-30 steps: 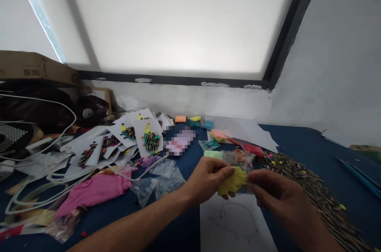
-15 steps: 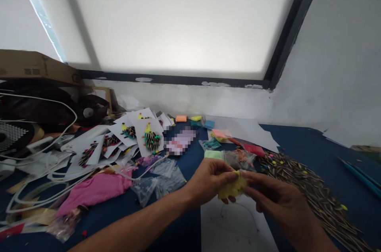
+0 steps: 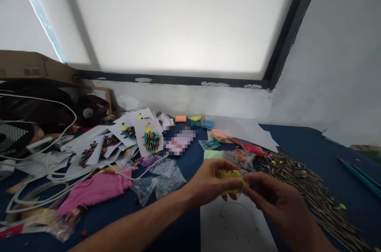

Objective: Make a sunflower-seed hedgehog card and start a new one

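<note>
- Holding yellow piece with left hand, thumb and fingers clamped on it.
- Pinching right border of same piece with right hand, fingertips clamped there.
- Held above drawn paper, well apart from far edge of table, beside seed heap.

There are two hands — one left hand and one right hand — with one yellow piece and one sheet bearing a drawing. Count one light green block, one pink cloth, one window frame and at least five small coloured packets. Seed-covered figures number at least five — the heap of striped seeds is past counting.
</note>
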`<action>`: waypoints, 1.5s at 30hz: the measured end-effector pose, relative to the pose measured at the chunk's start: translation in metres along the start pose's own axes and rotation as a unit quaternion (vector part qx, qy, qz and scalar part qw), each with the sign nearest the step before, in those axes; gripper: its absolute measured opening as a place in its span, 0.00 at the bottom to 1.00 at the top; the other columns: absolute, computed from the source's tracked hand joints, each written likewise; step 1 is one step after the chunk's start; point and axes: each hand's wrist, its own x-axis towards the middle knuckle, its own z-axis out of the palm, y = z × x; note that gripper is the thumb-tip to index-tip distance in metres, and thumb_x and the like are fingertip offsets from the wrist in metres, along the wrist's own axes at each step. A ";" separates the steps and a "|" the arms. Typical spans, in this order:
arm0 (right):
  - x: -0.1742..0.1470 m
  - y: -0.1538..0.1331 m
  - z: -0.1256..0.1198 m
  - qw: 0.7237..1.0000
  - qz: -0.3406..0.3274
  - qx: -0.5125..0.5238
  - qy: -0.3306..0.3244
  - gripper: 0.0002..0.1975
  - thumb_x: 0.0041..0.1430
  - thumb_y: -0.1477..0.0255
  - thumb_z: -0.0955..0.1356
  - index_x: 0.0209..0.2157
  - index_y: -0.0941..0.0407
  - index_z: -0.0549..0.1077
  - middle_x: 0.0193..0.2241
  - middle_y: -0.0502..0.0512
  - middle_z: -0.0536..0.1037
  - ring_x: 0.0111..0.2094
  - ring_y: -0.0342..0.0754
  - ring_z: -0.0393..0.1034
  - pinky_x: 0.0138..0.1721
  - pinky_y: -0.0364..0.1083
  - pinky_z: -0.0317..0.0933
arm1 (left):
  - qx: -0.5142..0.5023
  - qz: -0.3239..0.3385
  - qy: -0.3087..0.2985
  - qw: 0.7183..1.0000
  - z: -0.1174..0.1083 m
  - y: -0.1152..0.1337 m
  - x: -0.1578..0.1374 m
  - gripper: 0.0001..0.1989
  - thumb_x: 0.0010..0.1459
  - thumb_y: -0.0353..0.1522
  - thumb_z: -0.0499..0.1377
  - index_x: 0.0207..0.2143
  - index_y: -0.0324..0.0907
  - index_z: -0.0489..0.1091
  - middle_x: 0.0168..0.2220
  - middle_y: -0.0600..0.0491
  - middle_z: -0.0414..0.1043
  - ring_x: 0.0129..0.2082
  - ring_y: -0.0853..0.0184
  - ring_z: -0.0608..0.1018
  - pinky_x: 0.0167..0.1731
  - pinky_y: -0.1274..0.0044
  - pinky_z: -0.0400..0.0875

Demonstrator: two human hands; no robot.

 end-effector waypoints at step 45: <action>0.008 -0.007 -0.008 0.990 0.104 0.079 0.054 0.16 0.50 0.56 0.72 0.35 0.53 0.78 0.23 0.53 0.79 0.22 0.47 0.73 0.23 0.44 0.68 | 0.459 0.301 0.171 0.818 -0.022 -0.001 0.011 0.12 0.56 0.26 0.58 0.43 0.39 0.75 0.44 0.45 0.72 0.48 0.57 0.70 0.50 0.65 0.63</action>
